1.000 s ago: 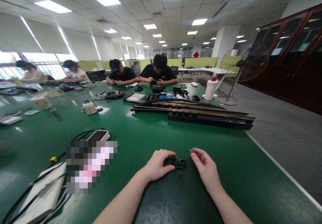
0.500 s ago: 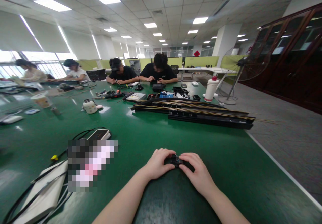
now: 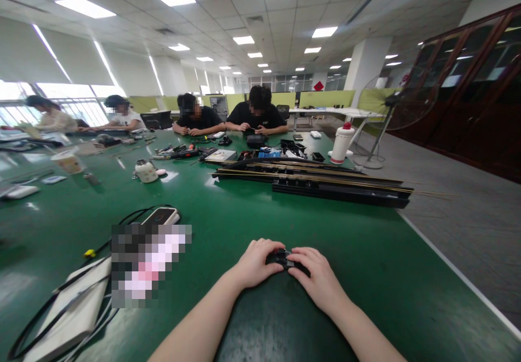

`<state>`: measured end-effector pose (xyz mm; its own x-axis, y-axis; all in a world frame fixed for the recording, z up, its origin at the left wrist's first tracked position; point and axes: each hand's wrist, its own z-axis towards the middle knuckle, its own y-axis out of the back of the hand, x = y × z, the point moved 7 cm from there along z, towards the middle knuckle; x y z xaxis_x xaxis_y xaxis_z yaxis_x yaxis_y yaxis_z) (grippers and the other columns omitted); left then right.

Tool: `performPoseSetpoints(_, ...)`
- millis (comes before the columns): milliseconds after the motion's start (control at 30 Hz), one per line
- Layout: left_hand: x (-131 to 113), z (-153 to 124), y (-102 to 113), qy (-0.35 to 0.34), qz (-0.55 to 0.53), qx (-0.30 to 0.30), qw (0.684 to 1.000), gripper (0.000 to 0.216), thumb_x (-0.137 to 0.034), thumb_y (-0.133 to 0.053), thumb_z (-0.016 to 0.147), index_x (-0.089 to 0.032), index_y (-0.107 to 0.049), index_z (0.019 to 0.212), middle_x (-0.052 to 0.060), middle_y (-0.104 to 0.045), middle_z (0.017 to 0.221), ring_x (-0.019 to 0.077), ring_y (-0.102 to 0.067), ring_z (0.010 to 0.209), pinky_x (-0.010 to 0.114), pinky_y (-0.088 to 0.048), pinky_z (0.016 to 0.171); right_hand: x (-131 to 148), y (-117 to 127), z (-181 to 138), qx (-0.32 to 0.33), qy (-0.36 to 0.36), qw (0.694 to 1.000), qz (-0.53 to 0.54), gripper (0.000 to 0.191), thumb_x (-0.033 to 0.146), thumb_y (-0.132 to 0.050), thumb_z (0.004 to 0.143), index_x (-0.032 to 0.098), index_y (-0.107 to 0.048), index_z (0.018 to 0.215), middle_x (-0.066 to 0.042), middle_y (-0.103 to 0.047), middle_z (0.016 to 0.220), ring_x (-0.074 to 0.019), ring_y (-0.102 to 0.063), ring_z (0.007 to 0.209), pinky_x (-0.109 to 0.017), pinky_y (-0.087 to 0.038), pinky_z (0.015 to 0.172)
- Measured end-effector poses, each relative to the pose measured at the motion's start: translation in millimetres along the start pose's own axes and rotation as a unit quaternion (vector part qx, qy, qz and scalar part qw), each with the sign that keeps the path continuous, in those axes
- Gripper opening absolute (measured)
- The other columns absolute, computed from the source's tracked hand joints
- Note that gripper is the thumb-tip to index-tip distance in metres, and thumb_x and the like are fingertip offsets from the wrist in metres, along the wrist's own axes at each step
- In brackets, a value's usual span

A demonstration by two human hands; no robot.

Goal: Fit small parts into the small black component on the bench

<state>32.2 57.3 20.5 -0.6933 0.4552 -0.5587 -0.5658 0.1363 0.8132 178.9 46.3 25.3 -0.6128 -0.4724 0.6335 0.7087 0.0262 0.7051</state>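
Between my two hands, low over the green table, is a small black part [image 3: 280, 259] with a bit of shiny metal near its middle. My left hand [image 3: 257, 263] grips its left end, thumb on the near side and fingers on the far side. On the right end my right hand [image 3: 316, 273] pinches it, the fingertips close to the metal bit. My fingers cover both ends, and the part is too small and dark for me to name its kind.
Long black rails [image 3: 342, 191] with thin brass-coloured rods lie beyond my hands. At left are a white box [image 3: 73, 302] with cables, and a blurred-out device. A white bottle [image 3: 342, 144] and a jar [image 3: 145, 171] stand farther back. Co-workers [image 3: 256, 113] sit across the table [image 3: 211, 215].
My right hand has shifted slightly left along the black part, its fingers moving a little. My left hand stays nearly still.
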Motion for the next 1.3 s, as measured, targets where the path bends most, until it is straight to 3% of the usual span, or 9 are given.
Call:
performPoseSetpoints(933,-3,1,0,0.000,0.001,-0.006,1.000,0.038,-0.031,-0.068,0.078,-0.025,-0.057,0.114,0.002,-0.065,0.108,0.0216,-0.056,0.100,0.034,-0.039,0.088,-1,-3,-1,0.013,-0.007,1.000,-0.013,0.022,0.025,-0.062,0.076,0.030,-0.069,0.096,-0.004,-0.068,0.109,-0.0253,-0.059,0.105,-0.045,-0.042,0.093)
performPoseSetpoints(1300,-1,0,0,-0.005,-0.001,-0.013,1.000,0.042,-0.029,-0.068,0.077,-0.025,-0.054,0.117,0.002,-0.061,0.112,0.0215,-0.053,0.103,0.033,-0.039,0.090,-8,2,-1,-0.010,-0.063,0.997,0.044,0.042,0.021,-0.062,0.070,0.024,-0.061,0.112,-0.008,-0.065,0.114,-0.0254,-0.058,0.107,-0.044,-0.042,0.097)
